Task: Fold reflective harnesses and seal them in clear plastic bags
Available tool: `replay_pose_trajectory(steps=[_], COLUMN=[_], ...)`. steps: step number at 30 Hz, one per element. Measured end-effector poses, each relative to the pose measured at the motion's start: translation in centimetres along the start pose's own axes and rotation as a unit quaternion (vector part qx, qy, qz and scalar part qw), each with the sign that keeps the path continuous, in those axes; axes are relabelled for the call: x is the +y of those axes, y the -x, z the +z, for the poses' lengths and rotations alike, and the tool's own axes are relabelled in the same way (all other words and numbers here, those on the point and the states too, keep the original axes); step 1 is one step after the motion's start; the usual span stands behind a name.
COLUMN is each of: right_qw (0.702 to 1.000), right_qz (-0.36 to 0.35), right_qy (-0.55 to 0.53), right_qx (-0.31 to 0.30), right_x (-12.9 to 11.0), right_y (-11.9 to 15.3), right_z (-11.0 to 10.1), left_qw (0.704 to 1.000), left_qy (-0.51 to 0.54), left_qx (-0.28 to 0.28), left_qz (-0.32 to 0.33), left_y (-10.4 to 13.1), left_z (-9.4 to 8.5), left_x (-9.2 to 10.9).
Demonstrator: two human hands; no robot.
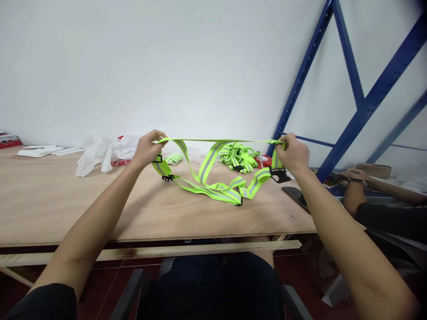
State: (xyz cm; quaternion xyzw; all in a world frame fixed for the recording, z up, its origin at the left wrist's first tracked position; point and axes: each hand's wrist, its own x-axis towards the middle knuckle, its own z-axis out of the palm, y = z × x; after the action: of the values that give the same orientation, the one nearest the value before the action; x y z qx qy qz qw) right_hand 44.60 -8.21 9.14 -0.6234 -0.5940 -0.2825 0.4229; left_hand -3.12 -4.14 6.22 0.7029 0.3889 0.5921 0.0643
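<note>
A neon-yellow reflective strap harness (pixel 211 163) with grey stripes is stretched between my two hands, its upper strap pulled level above the table. My left hand (pixel 150 147) pinches the strap's left end, near a black slider. At the other end, my right hand (pixel 292 152) grips the strap, with a black buckle (pixel 280 175) hanging just below. The lower straps droop and rest in loose folds on the wooden table (pixel 140 213). A second black buckle piece (pixel 167 178) hangs below my left hand.
Behind the harness lies a heap of similar neon straps (pixel 238 156) beside a red item (pixel 264 161). White plastic bags (pixel 100 153) and flat white packets (pixel 43 151) are at left. A dark phone-like object (pixel 296 195) sits by the right edge. Blue rack posts (pixel 362 104) and another person's arm (pixel 355 195) are at right.
</note>
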Motion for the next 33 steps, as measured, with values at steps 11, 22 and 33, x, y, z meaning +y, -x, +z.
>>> replay_pose_trajectory(steps=[11,22,33], right_qw=[0.926,0.772,0.87], right_qz=[-0.008,0.09,0.077], right_qy=[-0.375,-0.458,-0.249], right_qx=[0.041,-0.432,-0.418], right_x=[-2.3,-0.3,0.6], right_y=[-3.4,-4.1,-4.2], right_z=[-5.5,-9.4,-7.9], left_qw=[0.988,0.952,0.846], left_qy=[0.097,-0.29,-0.383], left_qx=[-0.002,-0.073,-0.297], left_qz=[-0.12,-0.06,-0.223], left_y=[-4.0,-5.3,-8.3], left_z=[-8.1,-14.9,-18.3], left_x=[5.2,8.1,2.0])
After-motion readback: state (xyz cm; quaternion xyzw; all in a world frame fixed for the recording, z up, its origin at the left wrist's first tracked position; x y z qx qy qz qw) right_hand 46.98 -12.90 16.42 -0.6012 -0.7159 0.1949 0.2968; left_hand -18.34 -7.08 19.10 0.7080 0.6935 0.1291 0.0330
